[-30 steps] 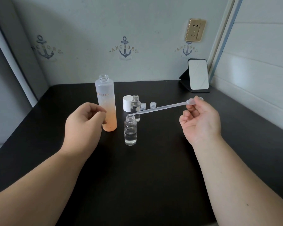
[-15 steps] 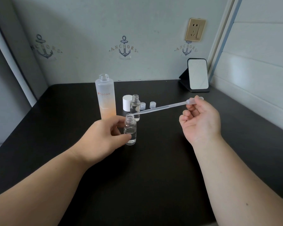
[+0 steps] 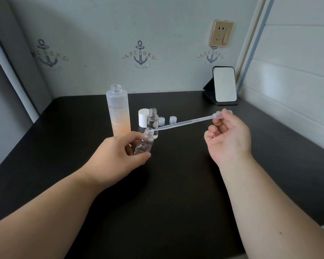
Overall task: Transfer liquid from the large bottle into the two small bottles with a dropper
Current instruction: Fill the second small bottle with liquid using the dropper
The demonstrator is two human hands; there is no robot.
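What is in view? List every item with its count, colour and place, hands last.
large bottle: 1, frosted with orange liquid, open, back left on table
small bottle, held: 1, clear, tilted in left hand
small bottle, standing: 1, clear, behind the held one
white cap: 1, beside standing bottle
small caps: 2, translucent, right of standing bottle
dropper: 1, translucent, tip at held bottle's mouth
mirror: 1, black stand, back right
wall socket: 1, gold
table: 1, black
hands: left grips bottle; right pinches dropper bulb

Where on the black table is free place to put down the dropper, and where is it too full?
Free: the black table between the two forearms, and its right part in front of the standing mirror. Crowded: behind the left hand, where the tall frosted bottle, white cap, clear small bottle and two small caps stand close together.
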